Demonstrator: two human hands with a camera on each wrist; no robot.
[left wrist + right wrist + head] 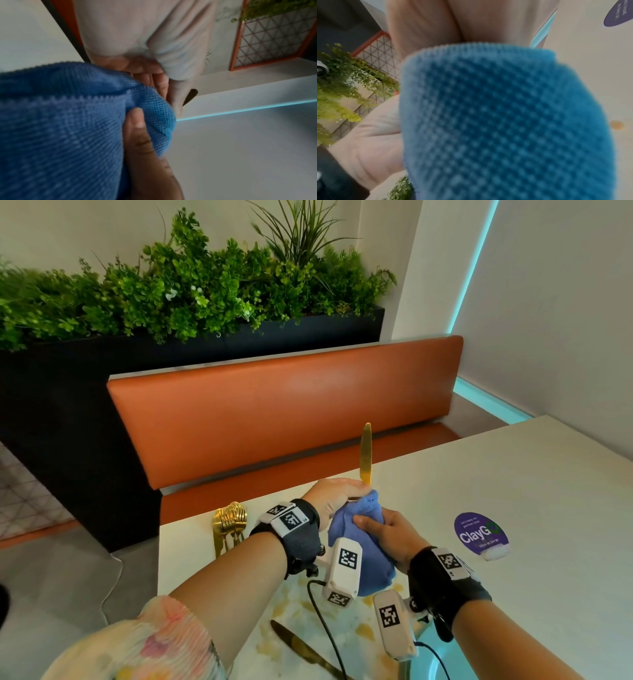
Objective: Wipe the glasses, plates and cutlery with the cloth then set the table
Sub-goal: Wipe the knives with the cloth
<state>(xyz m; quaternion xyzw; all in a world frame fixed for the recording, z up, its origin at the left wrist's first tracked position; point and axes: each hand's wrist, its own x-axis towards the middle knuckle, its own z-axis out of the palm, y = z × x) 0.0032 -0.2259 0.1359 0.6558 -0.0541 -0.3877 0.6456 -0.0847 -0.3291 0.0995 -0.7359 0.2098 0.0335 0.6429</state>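
Cream-coloured, the broad matt counter [445, 508] fills the lower right of the head view, with an orange padded bench back [274, 412] seen across the middle and a dark planter of green foliage [171, 289] along the upper left. A floral-patterned plate [342, 628] is seen at the bottom centre, with a second gold knife [301, 652] laid across it. A round purple sign [479, 534] stands on the counter at the right.

The cutlery-wiping step is judged to be in hand. A blue waffle-weave cloth [359, 542] is bunched just below centre and is clasped by the right hand [387, 534], whose thumb is pressed into the fabric. A slim gold table knife [365, 453] is held upright above the cloth, blade tip uppermost; its handle is pinched by the left hand [337, 491], and the lower part is hidden in the cloth. The blade looks polished and unmarked.

Next, the cloth would probably need to be drawn along the blade, and the knife then laid down at a place setting. A small pile of gold forks [229, 525] lies at the counter's left edge, apparently awaiting wiping.
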